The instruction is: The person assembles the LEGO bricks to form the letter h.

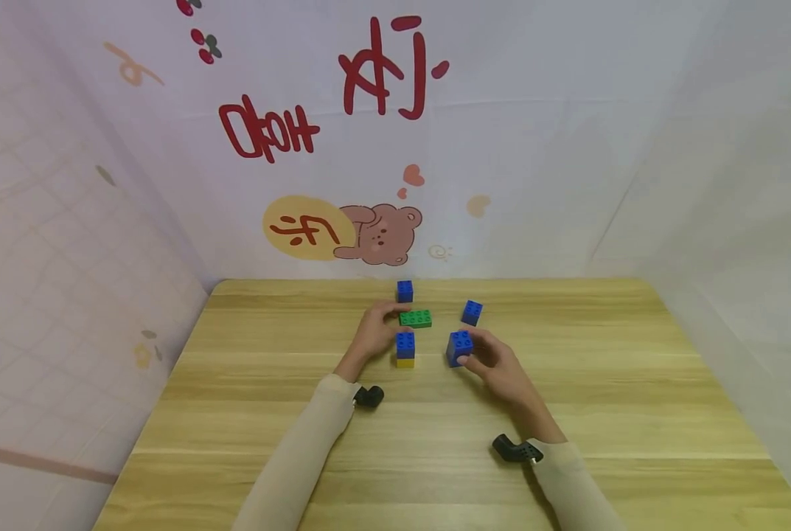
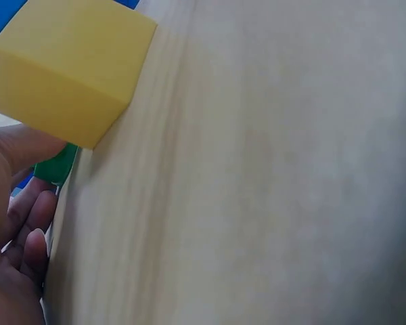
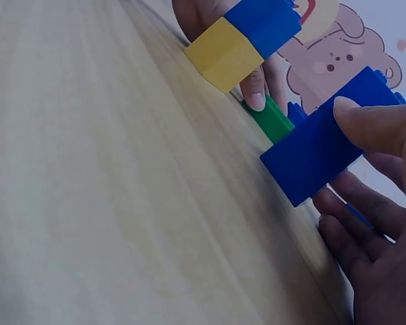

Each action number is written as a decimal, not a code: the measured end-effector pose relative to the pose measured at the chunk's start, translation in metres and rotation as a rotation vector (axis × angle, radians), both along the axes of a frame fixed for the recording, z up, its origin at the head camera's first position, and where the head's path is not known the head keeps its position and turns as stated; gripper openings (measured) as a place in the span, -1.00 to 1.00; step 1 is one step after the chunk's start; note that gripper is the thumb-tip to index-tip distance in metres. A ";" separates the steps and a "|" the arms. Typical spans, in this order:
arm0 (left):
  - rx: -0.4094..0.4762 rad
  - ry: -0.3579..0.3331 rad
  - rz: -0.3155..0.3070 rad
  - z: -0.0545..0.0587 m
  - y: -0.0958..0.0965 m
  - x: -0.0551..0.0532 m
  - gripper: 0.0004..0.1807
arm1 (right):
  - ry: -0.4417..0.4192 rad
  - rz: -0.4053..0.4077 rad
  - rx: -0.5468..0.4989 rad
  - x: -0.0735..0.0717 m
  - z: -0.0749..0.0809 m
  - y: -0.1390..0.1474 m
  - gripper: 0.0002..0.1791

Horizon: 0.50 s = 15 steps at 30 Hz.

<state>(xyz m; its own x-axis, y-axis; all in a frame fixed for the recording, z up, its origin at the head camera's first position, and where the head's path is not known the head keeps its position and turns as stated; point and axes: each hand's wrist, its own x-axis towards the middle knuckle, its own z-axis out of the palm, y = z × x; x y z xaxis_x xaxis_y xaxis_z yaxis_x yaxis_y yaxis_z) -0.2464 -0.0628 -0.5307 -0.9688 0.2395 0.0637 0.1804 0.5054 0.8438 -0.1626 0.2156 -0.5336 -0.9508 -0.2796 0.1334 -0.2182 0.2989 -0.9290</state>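
Note:
A green toy building brick [image 1: 416, 318] lies flat on the table. My left hand [image 1: 374, 332] has its thumb and fingers around the brick's left end, holding it. Just in front of that thumb stands a blue brick [image 1: 405, 344] on top of a yellow brick [image 1: 405, 363]; the yellow one [image 2: 68, 74] looms large in the left wrist view. My right hand [image 1: 504, 366] grips a tall blue block [image 1: 458, 351], upright, between thumb and fingers. In the right wrist view the thumb presses the near face of the tall blue block [image 3: 318, 149].
One small blue brick [image 1: 405, 292] stands behind the green brick, near the table's back edge. Another blue brick [image 1: 472, 313] sits behind the tall block. A white printed curtain [image 1: 534, 162] hangs behind the wooden table [image 1: 428, 457].

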 end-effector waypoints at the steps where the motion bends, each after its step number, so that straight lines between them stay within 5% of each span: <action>1: 0.005 -0.005 0.007 0.000 0.000 0.000 -0.56 | 0.001 -0.004 -0.001 0.000 -0.001 -0.001 -0.38; 12: 0.047 0.008 0.017 0.000 -0.001 0.005 -0.60 | -0.008 -0.087 0.067 0.005 0.005 -0.012 -0.53; 15: 0.053 0.038 0.011 -0.001 -0.003 0.006 -0.63 | 0.005 -0.100 0.045 0.000 -0.008 -0.011 -0.53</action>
<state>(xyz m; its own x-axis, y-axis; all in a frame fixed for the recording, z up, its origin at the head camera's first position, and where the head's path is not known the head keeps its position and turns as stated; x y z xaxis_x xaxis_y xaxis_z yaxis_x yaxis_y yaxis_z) -0.2406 -0.0659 -0.5317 -0.9681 0.2238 0.1128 0.2073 0.4620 0.8623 -0.1625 0.2048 -0.5414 -0.9735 -0.1892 0.1280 -0.1902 0.3610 -0.9129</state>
